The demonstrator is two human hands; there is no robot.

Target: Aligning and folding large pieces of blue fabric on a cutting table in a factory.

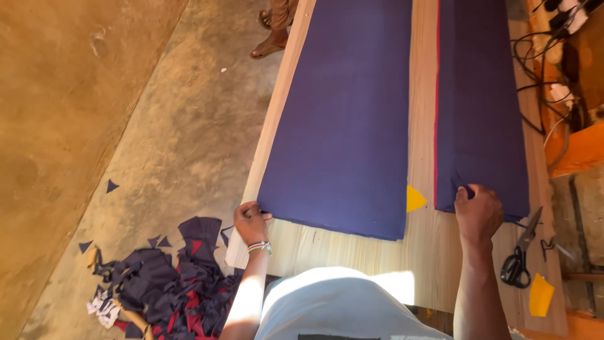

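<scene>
Head view, looking down a long wooden table (352, 252) with two lengths of dark purple cloth laid side by side. The left hand (253, 221) sits at the near left corner of the wider purple cloth (343, 119), fingers curled and pinching its edge right at the table's rim; a beaded band circles the wrist. The right hand (478, 211) rests on the near end of the narrower purple cloth (481, 107) — fingers bent, tips pressed into the fabric, beside its red edge. A yellow chalk piece (414, 199) lies between the two cloths. Black scissors (520, 252) lie just right of that hand, another yellow piece (540, 294) near them. Cloth scraps (163, 283) litter the concrete floor (157, 126).
</scene>
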